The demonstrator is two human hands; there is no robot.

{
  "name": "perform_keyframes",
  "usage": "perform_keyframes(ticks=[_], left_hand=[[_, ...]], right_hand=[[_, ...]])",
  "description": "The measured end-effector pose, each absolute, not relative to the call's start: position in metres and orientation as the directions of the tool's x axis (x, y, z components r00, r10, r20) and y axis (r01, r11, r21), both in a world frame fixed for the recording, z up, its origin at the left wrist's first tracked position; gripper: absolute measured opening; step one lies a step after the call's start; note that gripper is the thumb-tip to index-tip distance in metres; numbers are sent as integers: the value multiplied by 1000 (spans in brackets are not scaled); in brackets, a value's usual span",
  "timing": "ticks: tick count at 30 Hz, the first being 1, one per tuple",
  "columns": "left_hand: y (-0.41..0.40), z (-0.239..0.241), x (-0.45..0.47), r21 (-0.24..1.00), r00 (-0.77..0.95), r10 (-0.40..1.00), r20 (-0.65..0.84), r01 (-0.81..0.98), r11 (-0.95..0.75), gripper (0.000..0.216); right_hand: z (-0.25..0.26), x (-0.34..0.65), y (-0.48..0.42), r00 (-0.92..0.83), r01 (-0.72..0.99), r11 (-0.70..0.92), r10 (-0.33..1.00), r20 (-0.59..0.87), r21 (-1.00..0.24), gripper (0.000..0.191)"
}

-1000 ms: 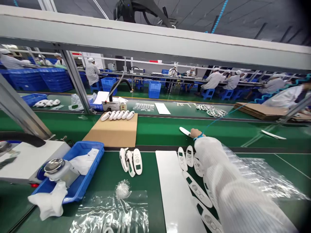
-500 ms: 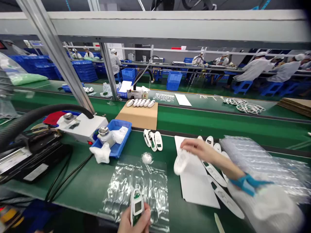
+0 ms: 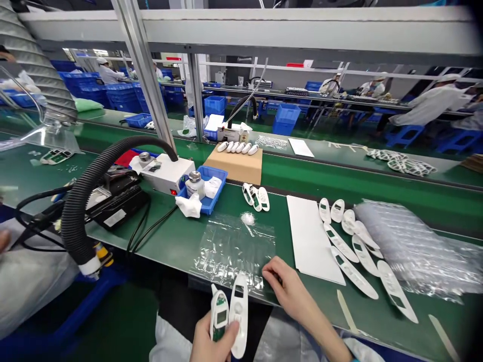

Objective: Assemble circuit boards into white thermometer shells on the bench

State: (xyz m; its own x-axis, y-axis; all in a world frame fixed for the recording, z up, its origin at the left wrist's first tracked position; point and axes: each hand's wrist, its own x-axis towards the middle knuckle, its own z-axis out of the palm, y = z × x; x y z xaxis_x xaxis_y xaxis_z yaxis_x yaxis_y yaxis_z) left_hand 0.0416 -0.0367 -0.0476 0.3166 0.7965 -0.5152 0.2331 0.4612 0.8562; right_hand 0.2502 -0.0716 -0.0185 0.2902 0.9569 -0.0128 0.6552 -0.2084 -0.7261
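Low in the middle, my left hand [image 3: 211, 336] is closed around a white handheld device [image 3: 219, 312], shaped like an ear thermometer, with its green circuit board and small screen exposed. The same hand pinches a long white front cover [image 3: 239, 317] with a window cut-out, upright beside the device. To the right, my right hand [image 3: 284, 282] has its fingers curled together at the right edge of a clear plastic bubble sheet [image 3: 237, 246]; anything between the fingertips is hidden. A small heap of clear parts [image 3: 248, 218] lies at the sheet's far edge.
White paper [image 3: 307, 236] and several white covers [image 3: 354, 271] lie to the right, before a stack of bubble wrap [image 3: 418, 246]. Three white devices [image 3: 256, 198] sit farther back. Leftward are a blue tray [image 3: 215, 201], a white box [image 3: 168, 173] and a black hose [image 3: 75, 211]. A co-worker's sleeve [image 3: 33, 276] shows at far left.
My right hand has come back from above the paper to the bubble sheet's edge. A white cover is now in my left hand beside the device. The view has swung left.
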Motion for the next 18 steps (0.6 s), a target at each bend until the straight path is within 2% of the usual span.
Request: perform_keyframes(ticks=[3,6,14,18], left_hand=[[-31,-49,46,888,338,822,-459,217,406,33],[-28,-47,52,897,366,820,-440,222,382,28],[-27,-46,51,888,390,798,-460,216,406,25],[-30,-44,51,878,427,768,-477,194,437,26]], right_hand=[[-29,242,-73,305,719,-235,952,-7,-654,21],[-35,234,-73,334,731,-256,942,4,-633,19],[-29,224,-94,430,631,-136,881,199,-764,23],[-9,221,-95,427,534,-147,897,116,-833,24]])
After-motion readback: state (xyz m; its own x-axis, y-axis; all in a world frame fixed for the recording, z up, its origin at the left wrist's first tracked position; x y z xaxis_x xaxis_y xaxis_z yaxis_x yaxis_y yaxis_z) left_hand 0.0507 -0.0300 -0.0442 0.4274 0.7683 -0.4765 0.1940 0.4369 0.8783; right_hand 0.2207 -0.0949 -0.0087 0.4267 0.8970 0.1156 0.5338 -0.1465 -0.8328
